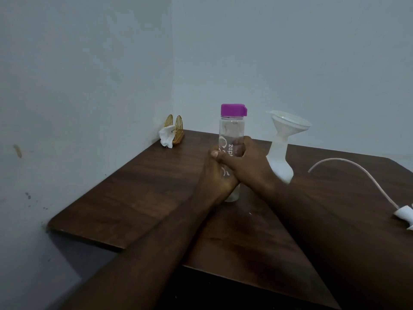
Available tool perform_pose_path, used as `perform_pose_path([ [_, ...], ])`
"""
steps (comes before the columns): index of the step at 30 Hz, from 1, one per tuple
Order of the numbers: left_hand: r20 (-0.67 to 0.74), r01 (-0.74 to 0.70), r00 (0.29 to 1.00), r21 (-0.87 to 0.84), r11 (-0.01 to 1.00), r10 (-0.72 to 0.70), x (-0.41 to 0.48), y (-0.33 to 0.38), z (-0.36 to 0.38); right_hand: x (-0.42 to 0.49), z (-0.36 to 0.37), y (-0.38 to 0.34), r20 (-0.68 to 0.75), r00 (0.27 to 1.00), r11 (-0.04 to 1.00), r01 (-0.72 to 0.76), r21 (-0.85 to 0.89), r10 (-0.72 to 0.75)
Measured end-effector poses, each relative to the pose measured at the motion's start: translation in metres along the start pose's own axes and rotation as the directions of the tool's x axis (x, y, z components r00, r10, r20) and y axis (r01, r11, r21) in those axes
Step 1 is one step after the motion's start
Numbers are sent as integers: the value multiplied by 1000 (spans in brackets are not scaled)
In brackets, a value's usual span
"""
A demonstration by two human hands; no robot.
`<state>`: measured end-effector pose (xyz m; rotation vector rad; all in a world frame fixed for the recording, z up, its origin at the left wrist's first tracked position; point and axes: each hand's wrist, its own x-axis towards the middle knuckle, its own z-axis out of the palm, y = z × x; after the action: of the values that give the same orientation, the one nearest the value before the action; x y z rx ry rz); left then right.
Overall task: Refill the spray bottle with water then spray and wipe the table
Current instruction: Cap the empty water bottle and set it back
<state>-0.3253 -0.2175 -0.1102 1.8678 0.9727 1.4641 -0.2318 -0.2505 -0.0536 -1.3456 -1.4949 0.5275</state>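
Now both hands close on the bottle, a clear one with white print and a purple lid, standing upright with its base down on the dark wood surface. The left grip is clamped round the bottle's lower half, thumb lying across the front. The right grip is clamped round the middle just above it, fingers curled over the print, and the two hands touch each other. The lid is on. How much water the bottle holds I cannot tell.

Just right of the bottle stands the spray bottle — pale, translucent, its head off — with a white funnel seated in its neck; the funnel's rim sits about level with the bottle's shoulder. The right forearm crosses in front of the spray bottle's base and hides it. Well right of the bottle, near the surface's edge, lies the spray head, its tube arching up and back toward the spray bottle without reaching it.

Behind and left of the bottle, in the far corner by the walls, a gold holder stands with a crumpled white tissue hanging from its left side.
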Motion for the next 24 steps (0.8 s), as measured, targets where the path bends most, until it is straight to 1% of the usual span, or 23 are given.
perform_pose_path([
  [1,-13,2,1000,-38,999,-3,0,-2,-2,2,-1,0,12,1000,999,-4,38,4],
  [2,4,32,999,-59,998,-32,0,-9,-4,4,-3,0,24,1000,998,-3,68,1],
  [4,76,117,991,-109,987,-109,-2,-4,-13,9,-5,-1,32,999,994,2,109,-5],
  [5,115,148,984,-112,983,-135,-2,-2,-17,11,-7,-1,26,1000,993,4,117,-7],
  [7,141,174,976,-68,982,-163,-1,-3,-21,17,-9,-1,0,1000,993,0,115,0],
  [10,146,195,970,14,981,-195,3,-4,-23,23,-9,2,-29,999,992,-15,126,19],
  [13,118,194,971,105,975,-206,3,-3,-24,24,-4,5,-19,999,995,-24,98,26],
  [15,99,194,973,124,973,-207,3,-7,-23,22,0,7,5,999,995,-34,90,34],
  [19,116,213,969,53,976,-218,5,-15,-23,22,7,16,69,994,994,-86,68,81],
  [24,55,217,974,53,975,-220,11,-24,-21,31,19,29,53,996,997,-73,8,73],
])
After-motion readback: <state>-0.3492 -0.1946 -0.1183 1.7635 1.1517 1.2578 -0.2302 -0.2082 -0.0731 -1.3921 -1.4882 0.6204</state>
